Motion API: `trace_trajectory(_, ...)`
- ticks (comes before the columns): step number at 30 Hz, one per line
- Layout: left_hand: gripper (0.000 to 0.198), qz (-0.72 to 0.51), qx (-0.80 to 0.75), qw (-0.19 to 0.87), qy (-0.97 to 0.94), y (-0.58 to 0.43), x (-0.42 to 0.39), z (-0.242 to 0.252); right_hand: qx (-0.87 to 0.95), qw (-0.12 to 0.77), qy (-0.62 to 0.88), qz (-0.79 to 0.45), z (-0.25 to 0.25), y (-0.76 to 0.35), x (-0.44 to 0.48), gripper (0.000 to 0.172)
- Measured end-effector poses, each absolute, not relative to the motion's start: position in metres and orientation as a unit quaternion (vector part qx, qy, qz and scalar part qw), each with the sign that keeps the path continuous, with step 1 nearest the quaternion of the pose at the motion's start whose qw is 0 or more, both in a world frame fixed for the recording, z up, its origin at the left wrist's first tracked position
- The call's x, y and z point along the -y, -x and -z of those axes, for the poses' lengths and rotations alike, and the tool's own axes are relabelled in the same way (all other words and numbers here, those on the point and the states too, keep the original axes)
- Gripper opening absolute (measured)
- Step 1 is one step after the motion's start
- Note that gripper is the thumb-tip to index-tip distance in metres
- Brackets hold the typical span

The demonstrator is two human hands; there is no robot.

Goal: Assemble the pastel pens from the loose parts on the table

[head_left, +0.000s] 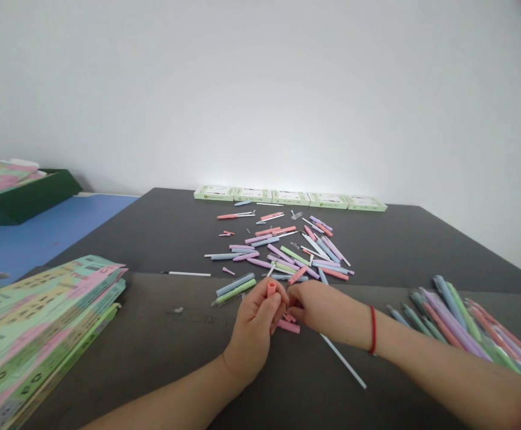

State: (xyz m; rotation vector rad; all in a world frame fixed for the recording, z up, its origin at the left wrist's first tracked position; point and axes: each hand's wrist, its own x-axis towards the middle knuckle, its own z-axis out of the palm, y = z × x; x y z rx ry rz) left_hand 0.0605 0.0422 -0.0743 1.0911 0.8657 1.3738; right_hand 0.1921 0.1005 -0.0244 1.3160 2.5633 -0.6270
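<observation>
1. Bare forearms (175,397) lie nearest the camera, reaching in over a dark tabletop (188,373); a red band (372,329) circles the right wrist.
2. Across the tabletop runs a seam, its far part darker than its near part. Beyond stands a plain white wall (260,89). At left, a blue surface (103,221) carries a green box (48,194) with printed packs in it.
3. Five white and pale-green cartons (290,198) stand in a row along the far edge; their lettering is too small to read. Printed sleeves (40,334) in green, pink and yellow are stacked at near left, their print likewise unreadable.
4. Pastel pen parts (282,257) are scattered across the middle, and pens in clear wrapping (461,322) lie at right.
5. Left grip (256,316) is closed around a pink tube (271,289), its open end up between thumb and fingers.
6. Right grip (307,301) is just beside it, fingers curled; whether it holds anything cannot be told. More pink pieces (289,326) lie below the hands, and a pale stick (343,361) lies near the right wrist.
</observation>
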Motion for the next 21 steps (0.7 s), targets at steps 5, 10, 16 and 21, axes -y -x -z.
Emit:
trace_trajectory(5, 0.025, -0.583, -0.368, 0.562, -0.458, -0.061, -0.042, 0.073, -0.864, 0.103, -0.449, 0.206, 0.023, -0.192, -0.102, 0.019)
trace_trajectory(10, 0.025, -0.585, -0.37, 0.561, -0.454, -0.061, -0.042, 0.074, -0.869, 0.101, -0.444, 0.192, 0.027, -0.191, -0.103, 0.018)
trace_trajectory(16, 0.026, -0.586, -0.366, 0.564, -0.453, -0.06, -0.042, 0.075, -0.876, 0.106, -0.429, 0.192, 0.026, -0.184, -0.105, 0.02)
trace_trajectory(21, 0.024, -0.586, -0.36, 0.571, -0.448, -0.059, -0.043, 0.077, -0.877, 0.11, -0.423, 0.201, 0.022, -0.182, -0.109, 0.022)
